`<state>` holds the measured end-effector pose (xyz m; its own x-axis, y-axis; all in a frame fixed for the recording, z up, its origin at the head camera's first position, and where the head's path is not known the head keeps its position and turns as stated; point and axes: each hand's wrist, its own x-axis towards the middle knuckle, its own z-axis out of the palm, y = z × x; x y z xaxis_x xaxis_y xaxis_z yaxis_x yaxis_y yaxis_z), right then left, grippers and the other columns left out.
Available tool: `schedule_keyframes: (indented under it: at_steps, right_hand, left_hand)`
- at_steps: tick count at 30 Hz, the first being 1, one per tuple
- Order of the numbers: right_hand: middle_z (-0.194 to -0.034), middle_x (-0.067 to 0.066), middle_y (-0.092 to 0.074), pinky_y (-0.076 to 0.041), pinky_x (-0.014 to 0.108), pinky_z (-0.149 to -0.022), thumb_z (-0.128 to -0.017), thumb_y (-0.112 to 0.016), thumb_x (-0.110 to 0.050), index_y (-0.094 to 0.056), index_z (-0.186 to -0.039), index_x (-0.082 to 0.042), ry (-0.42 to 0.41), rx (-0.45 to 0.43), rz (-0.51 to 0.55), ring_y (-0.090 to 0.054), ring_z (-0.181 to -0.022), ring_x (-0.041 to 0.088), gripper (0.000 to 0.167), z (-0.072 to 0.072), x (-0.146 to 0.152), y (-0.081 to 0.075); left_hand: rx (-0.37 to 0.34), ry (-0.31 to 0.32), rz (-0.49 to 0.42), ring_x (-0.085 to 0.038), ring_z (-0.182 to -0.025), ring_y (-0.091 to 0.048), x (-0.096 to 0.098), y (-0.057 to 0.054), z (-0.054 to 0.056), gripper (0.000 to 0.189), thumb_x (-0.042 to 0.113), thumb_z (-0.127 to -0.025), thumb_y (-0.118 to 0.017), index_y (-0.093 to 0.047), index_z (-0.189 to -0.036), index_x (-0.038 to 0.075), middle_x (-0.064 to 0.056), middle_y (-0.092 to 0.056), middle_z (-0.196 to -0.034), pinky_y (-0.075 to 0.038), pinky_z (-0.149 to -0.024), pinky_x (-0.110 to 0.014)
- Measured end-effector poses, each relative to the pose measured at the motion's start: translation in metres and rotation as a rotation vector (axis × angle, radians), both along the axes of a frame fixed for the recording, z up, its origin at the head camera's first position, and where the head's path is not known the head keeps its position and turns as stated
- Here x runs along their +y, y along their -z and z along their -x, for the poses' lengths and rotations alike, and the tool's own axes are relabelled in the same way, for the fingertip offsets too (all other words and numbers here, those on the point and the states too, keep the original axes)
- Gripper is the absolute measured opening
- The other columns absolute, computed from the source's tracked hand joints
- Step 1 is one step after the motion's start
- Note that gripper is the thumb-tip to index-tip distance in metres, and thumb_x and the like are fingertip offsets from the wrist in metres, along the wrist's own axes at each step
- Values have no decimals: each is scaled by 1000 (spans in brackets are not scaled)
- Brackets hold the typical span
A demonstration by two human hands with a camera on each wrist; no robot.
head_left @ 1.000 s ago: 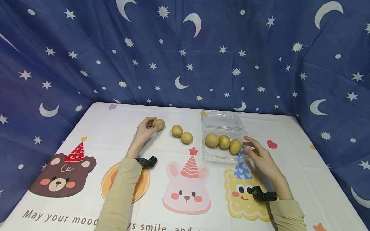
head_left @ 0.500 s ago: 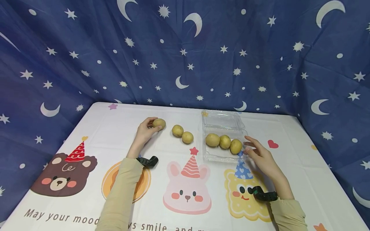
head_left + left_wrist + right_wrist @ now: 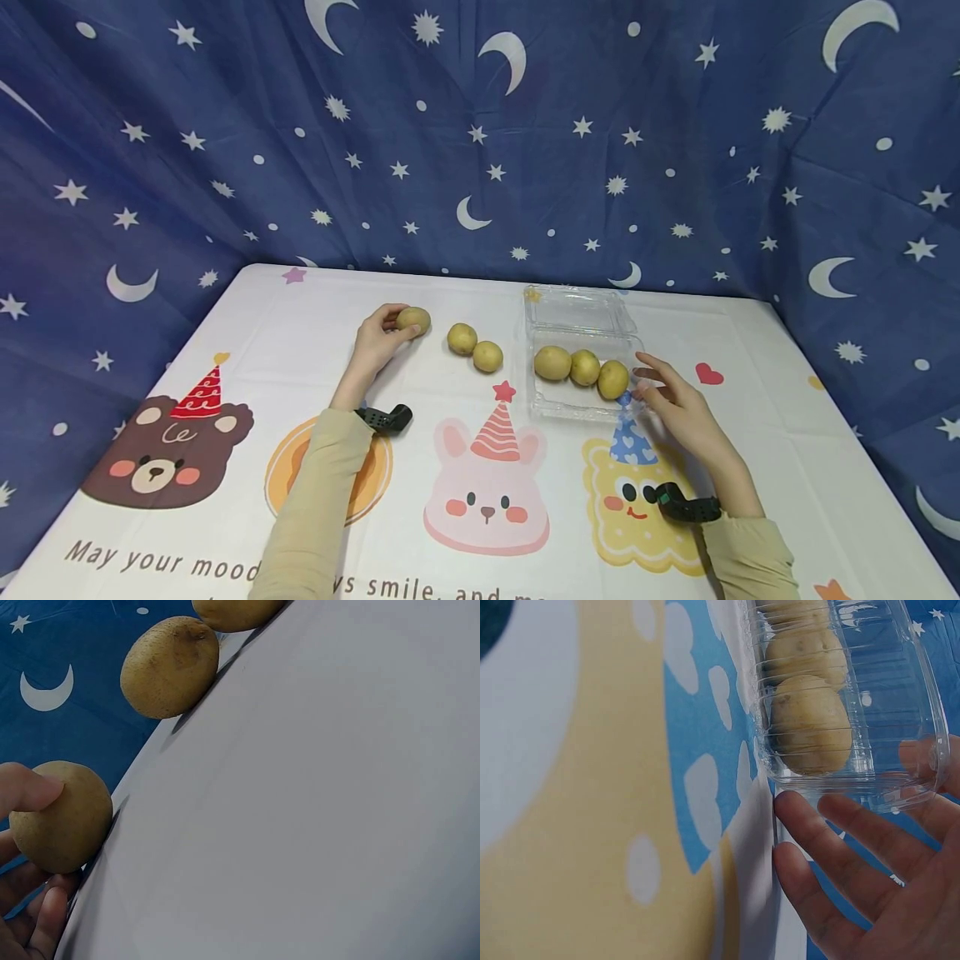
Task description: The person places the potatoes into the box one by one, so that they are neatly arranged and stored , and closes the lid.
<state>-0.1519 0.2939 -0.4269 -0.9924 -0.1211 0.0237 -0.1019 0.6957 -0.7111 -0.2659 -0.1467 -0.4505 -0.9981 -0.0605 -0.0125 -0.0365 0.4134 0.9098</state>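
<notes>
**Q:** How are the hands disposed, and what is held?
**A:** At the left, a potato (image 3: 414, 321) is held in the left hand (image 3: 378, 340), pinched between thumb and fingers. By the right hand (image 3: 678, 412) no potato is held; its fingers are spread moderately wide at the right wall of the clear plastic container (image 3: 570, 408). Whether that wall is pressed or merely approached cannot be told.

**Q:** Where is the held potato placed relative to the others?
**A:** It is located at the far left of the group, beside two loose potatoes (image 3: 462, 339) on the white surface (image 3: 300, 350). Whether it is lifted clear of the surface cannot be determined. In the container, three potatoes (image 3: 585, 367) are arranged in a slanting row, the rightmost lying nearest. The lid (image 3: 581, 310) is laid back on the far side.

**Q:** What could go wrong from here?
**A:** Three faults may be judged possible. The rounded potato could be lost from the pinch if its smooth skin is gripped off-centre. The loose potatoes could be set rolling if they are brushed during a rightward carry, since they lie between the left hand and the container. The light container could be shifted or tipped if its right wall is pushed, and the row inside disturbed.
</notes>
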Motion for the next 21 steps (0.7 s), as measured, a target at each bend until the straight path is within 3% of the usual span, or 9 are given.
schedule_keyframes:
  at_steps: [8, 17, 21]
  right_hand:
    - [-134, 20, -55, -46, 21, -85, -102, -44, -28, -34, -149, -14, 2, -5, 1, -66, -102, 31, 50, 1, 0, -1]
    - [-134, 20, -56, -46, 17, -82, -102, -44, -29, -34, -149, -14, 0, -4, 4, -66, -102, 31, 50, 0, 0, -2]
    - [-134, 20, -56, -47, 22, -84, -102, -44, -29, -34, -149, -14, 0, -9, 4, -66, -102, 31, 50, -1, 0, -2]
  left_hand:
    - [7, -17, 1, -30, -118, -55, 1, -2, -2, 48, 21, -86, -69, -55, -130, 8, -17, -58, -131, -45, -96, -37]
    - [3, -14, 5, -28, -114, -57, 0, -4, -3, 47, 23, -87, -69, -56, -128, 7, -15, -60, -128, -45, -90, -31]
    - [0, -14, 6, -28, -114, -57, 0, -4, -4, 46, 24, -87, -69, -57, -128, 8, -15, -60, -128, -46, -89, -30]
